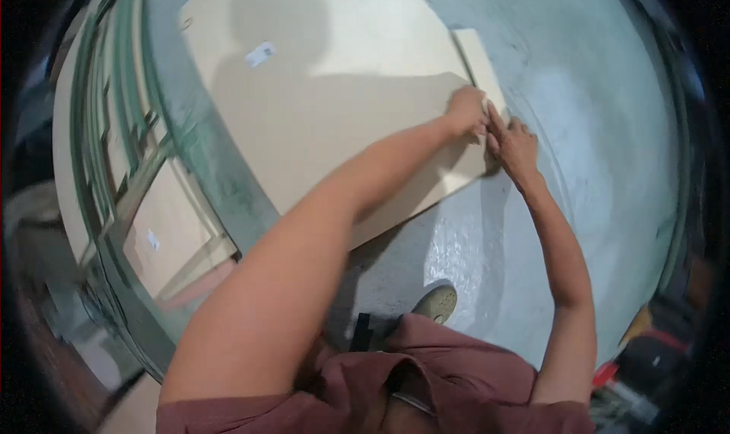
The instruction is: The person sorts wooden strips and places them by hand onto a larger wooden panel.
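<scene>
Looking down from your head, the big board (304, 114) is lying flat below you, and a thin strip (477, 50) is sitting along its right side. You are working at one end only, so the far end of the strip might swing away from the big board. Your fingers are bunching close by the edge, so one might get nipped if the pieces shift. The floor (464, 228) beside the big board is looking shiny, so a hard push might make things slide.

Your left arm is reaching long over the near part of the big board, with just a small bend. Your left hand (465, 111) is curling at its right edge, near the close corner — I can't tell if it is pinching anything. Your right arm is bending at the elbow and coming up from outside the big board. Your right hand (518, 146) is meeting the left one there, fingers a bit spread and one finger poking toward the edge — I can't tell if it is gripping.
</scene>
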{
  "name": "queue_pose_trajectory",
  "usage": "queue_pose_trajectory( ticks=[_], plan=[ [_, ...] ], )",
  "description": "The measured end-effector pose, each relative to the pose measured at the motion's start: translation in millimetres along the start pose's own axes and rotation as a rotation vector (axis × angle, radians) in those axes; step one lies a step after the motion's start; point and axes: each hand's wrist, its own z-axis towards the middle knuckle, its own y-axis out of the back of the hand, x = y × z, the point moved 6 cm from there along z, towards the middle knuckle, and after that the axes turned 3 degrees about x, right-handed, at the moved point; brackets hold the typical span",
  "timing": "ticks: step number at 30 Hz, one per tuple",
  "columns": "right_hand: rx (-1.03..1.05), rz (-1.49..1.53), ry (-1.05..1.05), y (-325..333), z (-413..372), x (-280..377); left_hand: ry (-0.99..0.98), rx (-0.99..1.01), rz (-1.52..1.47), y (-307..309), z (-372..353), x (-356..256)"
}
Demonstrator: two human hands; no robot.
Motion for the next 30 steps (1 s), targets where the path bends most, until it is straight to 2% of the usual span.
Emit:
queue_pose_trajectory(
  ticks=[1, 2, 3, 4, 5, 6, 7, 8, 9, 10, 14, 16, 18, 19, 20, 21, 22, 24, 26, 28, 30],
  plan=[
    [0.004, 0.004, -0.050, -6.0, 8.3, -7.5, 0.374, 0.082, -0.134, 4.4, -5.5, -24.6],
    [0.002, 0.009, -0.098, -6.6, 19.1, -12.1, 0.100, 0.106, 0.433, 5.5, 21.1, -20.7],
    [0.048, 0.013, -0.100, -3.8, 26.8, -10.4, 0.401, -0.233, 0.320, 22.3, 10.5, -34.7],
    [0.098, 0.015, -0.108, -1.3, 29.0, -9.3, 0.532, -0.278, 0.132, 21.8, 10.0, -26.0],
    [0.100, 0.010, -0.091, -6.5, 28.3, -11.0, 0.399, -0.296, 0.313, 27.1, 6.9, -29.7],
    [0.105, 0.004, -0.085, -10.2, 28.0, -11.5, 0.589, -0.288, 0.039, 32.4, -3.6, -28.9],
    [0.083, -0.006, -0.062, -1.2, 30.1, -4.0, 0.514, -0.282, 0.004, 29.1, -0.8, -8.7],
    [0.121, 0.062, -0.131, 2.2, 28.9, 0.5, 0.442, -0.436, -0.169, 30.8, -7.9, 11.9],
    [0.165, 0.134, -0.199, 2.9, 25.1, 6.7, 0.570, -0.334, -0.356, 43.8, -33.7, -14.1],
    [0.153, 0.135, -0.183, 4.0, 22.6, 18.7, 0.689, -0.223, -0.538, 58.5, -62.3, -38.6],
    [0.172, 0.296, -0.164, 15.7, 17.6, 81.8, 0.655, -0.292, -0.548, 105.7, -117.7, -47.0],
    [0.185, 0.314, -0.057, 39.0, 20.7, 137.3, 0.674, -0.239, -0.155, 138.4, -161.7, -71.4],
    [0.294, 0.411, 0.011, 59.6, 21.2, 198.1, 0.500, -0.181, 0.121, 158.2, -192.4, -70.8],
    [0.234, 0.410, 0.097, 64.6, 18.6, 227.3, 0.504, -0.193, 0.116, 173.5, -216.5, -66.4],
    [0.173, 0.411, 0.181, 69.3, 15.4, 255.7, 0.603, -0.166, 0.134, 192.1, -245.0, -55.5],
    [0.205, 0.425, 0.215, 73.5, 11.0, 283.3, 0.701, -0.137, 0.151, 207.4, -275.1, -48.0],
    [0.235, 0.436, 0.248, 77.3, 7.8, 309.5, 0.930, -0.455, 0.169, 225.9, -320.9, -90.2],
    [0.260, 0.425, 0.307, 77.2, 2.2, 353.0, 0.802, -0.474, 0.423, 247.5, -365.8, -87.8],
    [0.203, 0.431, 0.305, 66.3, 3.6, 379.0, 0.743, -0.405, 0.492, 253.9, -394.6, -87.6],
    [0.164, 0.464, 0.347, 64.2, 9.1, 411.2, 0.743, -0.374, 0.659, 244.1, -411.0, -52.6],
    [0.115, 0.485, 0.230, 67.4, 20.7, 413.3, 0.621, -0.507, 0.793, 240.6, -414.2, -53.1]
  ],
)
